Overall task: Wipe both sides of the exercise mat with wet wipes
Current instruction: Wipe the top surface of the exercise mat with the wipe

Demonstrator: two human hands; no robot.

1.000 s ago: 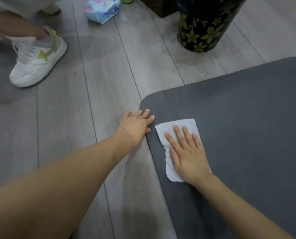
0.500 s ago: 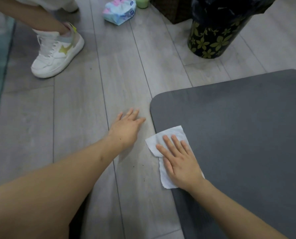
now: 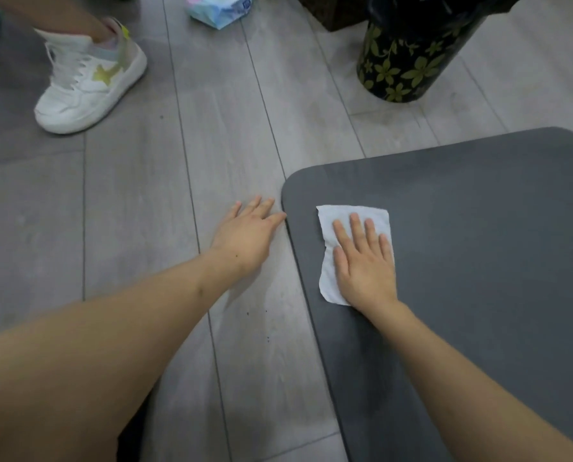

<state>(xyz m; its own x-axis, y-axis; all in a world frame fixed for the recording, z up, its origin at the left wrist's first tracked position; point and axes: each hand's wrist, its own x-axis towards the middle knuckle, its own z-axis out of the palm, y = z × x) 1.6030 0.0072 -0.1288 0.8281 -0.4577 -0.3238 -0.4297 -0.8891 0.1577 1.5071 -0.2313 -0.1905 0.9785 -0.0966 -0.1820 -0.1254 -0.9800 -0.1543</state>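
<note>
Mat (image 3: 478,261) dark grey with rounded corners, lying flat on the grey plank floor (image 3: 145,228), white wet wipe (image 3: 348,218) crumpled near its corner, right hand (image 3: 365,265) pressing it flat-fingered, left hand (image 3: 245,235) spread on the floor beside the mat's edge.

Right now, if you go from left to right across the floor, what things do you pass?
Shoe → wipes pack → left hand → wipe with the right hand pressing on it → flowered bin. The mat lies under the wipe and runs off the right edge.
</note>
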